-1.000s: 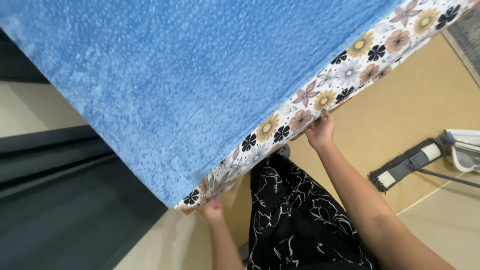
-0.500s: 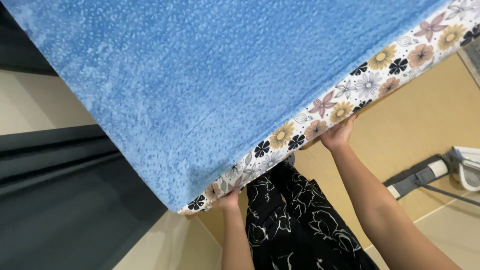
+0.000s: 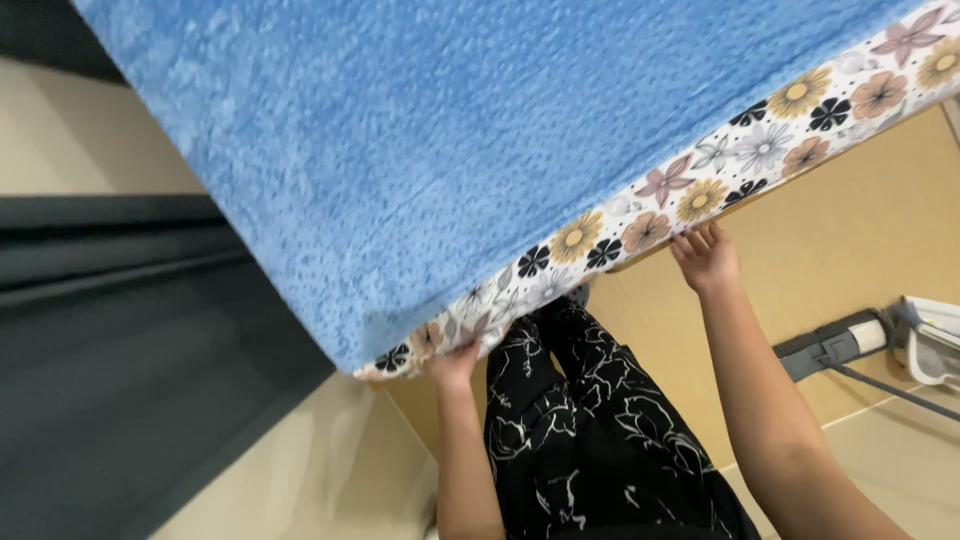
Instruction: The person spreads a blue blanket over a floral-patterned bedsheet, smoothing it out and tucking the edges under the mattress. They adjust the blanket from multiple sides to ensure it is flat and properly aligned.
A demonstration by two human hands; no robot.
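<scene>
Along the left of the view runs a dark grey panel with a pale cream strip above and below it; none of it touches the work. Filling the upper middle is a mattress under a blue textured cover, its side band printed with flowers on white, and that band is its long edge, running on a slant from lower left to upper right. The corner of the mattress sits low and left of centre, and there the left hand reaches up from below, fingers curled round the underside of the floral band right at the corner, closed on the cloth as far as can be seen, though the fingertips are hidden behind it. Between the 2 forearms hang the person's black trousers with a white line pattern, over a tan floor. Further right along the same edge, the right hand presses up against the bottom of the band, fingers bent and tucked under it; whether it truly grips or only pushes I cannot tell. So the mattress lies above and ahead of both hands, with its edge spanning them, the left hand holding the corner and the right well apart toward the middle. At the far right lie a flat mop head and a white bin on the floor, apart from everything.
</scene>
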